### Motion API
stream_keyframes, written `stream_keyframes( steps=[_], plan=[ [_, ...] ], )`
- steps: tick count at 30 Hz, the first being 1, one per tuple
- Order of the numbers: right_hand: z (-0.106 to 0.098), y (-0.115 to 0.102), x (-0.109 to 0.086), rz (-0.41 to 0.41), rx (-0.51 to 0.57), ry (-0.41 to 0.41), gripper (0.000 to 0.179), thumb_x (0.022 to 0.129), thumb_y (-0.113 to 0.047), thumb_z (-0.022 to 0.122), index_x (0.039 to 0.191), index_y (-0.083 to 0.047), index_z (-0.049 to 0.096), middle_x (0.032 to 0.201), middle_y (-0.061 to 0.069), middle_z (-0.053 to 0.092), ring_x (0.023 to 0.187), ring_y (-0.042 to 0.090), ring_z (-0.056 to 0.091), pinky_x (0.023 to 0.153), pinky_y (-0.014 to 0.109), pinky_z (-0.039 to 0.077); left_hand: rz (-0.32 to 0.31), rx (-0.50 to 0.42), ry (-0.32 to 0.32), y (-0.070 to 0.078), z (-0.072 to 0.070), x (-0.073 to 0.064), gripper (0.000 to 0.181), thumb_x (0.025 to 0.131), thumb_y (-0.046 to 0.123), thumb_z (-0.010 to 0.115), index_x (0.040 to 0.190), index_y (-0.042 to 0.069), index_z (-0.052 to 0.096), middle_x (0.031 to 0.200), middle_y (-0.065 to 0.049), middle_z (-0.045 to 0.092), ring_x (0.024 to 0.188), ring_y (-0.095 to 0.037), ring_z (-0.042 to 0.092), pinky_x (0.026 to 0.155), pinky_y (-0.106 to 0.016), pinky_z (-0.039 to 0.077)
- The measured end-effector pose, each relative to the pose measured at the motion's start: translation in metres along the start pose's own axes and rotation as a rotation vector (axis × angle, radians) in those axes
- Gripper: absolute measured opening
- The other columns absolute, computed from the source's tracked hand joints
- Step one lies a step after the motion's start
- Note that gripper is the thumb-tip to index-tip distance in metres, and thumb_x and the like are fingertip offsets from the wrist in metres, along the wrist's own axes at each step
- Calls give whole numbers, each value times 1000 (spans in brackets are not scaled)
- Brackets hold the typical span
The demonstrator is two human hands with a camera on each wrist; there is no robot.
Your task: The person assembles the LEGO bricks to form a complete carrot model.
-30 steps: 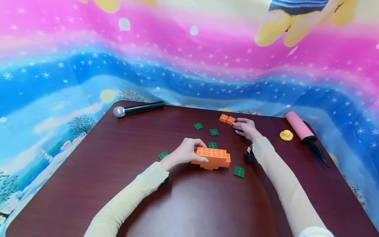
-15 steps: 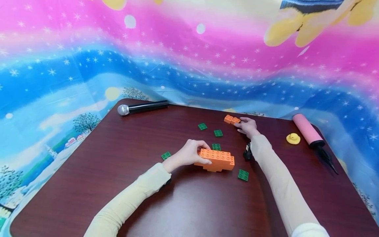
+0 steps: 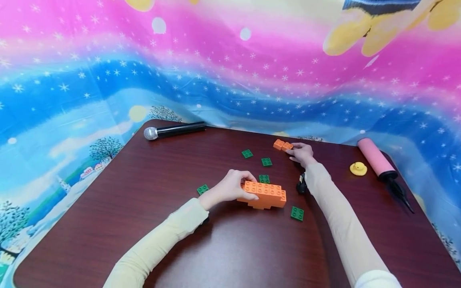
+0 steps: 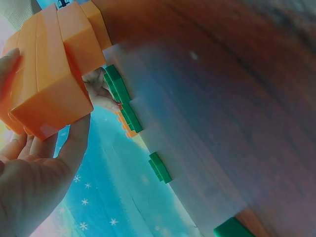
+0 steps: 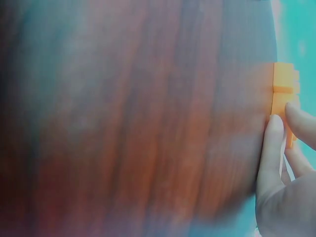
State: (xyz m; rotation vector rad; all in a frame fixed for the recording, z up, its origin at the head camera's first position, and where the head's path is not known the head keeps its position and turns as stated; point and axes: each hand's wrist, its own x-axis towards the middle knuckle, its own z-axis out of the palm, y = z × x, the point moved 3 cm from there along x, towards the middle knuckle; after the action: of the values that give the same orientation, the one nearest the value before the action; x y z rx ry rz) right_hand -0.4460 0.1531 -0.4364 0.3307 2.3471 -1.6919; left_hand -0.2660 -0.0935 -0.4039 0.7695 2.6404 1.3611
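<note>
My left hand (image 3: 232,185) grips the left end of a block built of orange toy bricks (image 3: 268,197), thumb on the near side and fingers behind. In the left wrist view the orange block (image 4: 54,84) is tilted, with a narrower part sticking out below. At the far edge of the table, my right hand (image 3: 302,154) pinches the right one of two small orange bricks (image 3: 287,147); the other orange brick (image 3: 278,144) sits right beside it. In the right wrist view, thumb and fingertips of the right hand (image 5: 289,187) are at the brick's end (image 5: 279,101).
Several flat green bricks lie around the orange block, one green brick (image 3: 297,213) nearest me. A microphone (image 3: 174,131) lies back left. At the right are a yellow rubber duck (image 3: 358,169) and a pink hand pump (image 3: 376,158). A patterned cloth (image 3: 216,80) hangs behind the table.
My right hand has reached the right small orange brick and its fingers have closed on it. The left hand keeps its grip on the orange block. The head view has shifted slightly.
</note>
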Motion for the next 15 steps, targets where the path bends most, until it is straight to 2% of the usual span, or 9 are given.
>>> stream_keyframes(
  steps=[3, 6, 8, 11, 15],
  plan=[
    [-3, 0, -4, 0, 20, -20, 53, 94, -11, 60, 144, -11, 43, 146, 13, 42, 107, 18, 60, 88, 29, 53, -5, 2, -6, 3, 1, 1, 34, 73, 23, 84, 100, 10, 67, 96, -3, 69, 76, -9, 58, 69, -20, 51],
    [-6, -2, -7, -11, 41, -60, 54, 95, -12, 58, 145, -9, 39, 145, 16, 44, 122, 26, 55, 89, 32, 53, -6, 11, -2, 4, 1, 0, 35, 74, 22, 84, 101, 9, 67, 96, -3, 69, 77, -10, 59, 69, -21, 51],
    [-9, -3, -10, -26, 53, -93, 54, 96, -12, 57, 146, -7, 36, 144, 17, 46, 127, 29, 52, 90, 34, 53, -1, 15, 4, 5, 0, 0, 35, 74, 22, 83, 101, 8, 67, 97, -4, 69, 78, -10, 59, 70, -21, 51],
    [-14, -8, -16, -62, 81, -141, 55, 96, -9, 57, 145, -3, 34, 136, 18, 54, 125, 29, 53, 93, 37, 51, 2, 19, 11, 6, -1, -1, 34, 74, 22, 83, 101, 8, 67, 98, -5, 69, 80, -12, 58, 71, -21, 51],
    [-19, -18, -32, -131, 153, -224, 57, 93, -6, 60, 143, 2, 34, 110, 8, 67, 106, 20, 66, 101, 42, 45, 6, 28, 24, 7, -1, -2, 35, 74, 22, 83, 101, 8, 67, 99, -6, 69, 83, -13, 57, 72, -21, 51]
  ],
)
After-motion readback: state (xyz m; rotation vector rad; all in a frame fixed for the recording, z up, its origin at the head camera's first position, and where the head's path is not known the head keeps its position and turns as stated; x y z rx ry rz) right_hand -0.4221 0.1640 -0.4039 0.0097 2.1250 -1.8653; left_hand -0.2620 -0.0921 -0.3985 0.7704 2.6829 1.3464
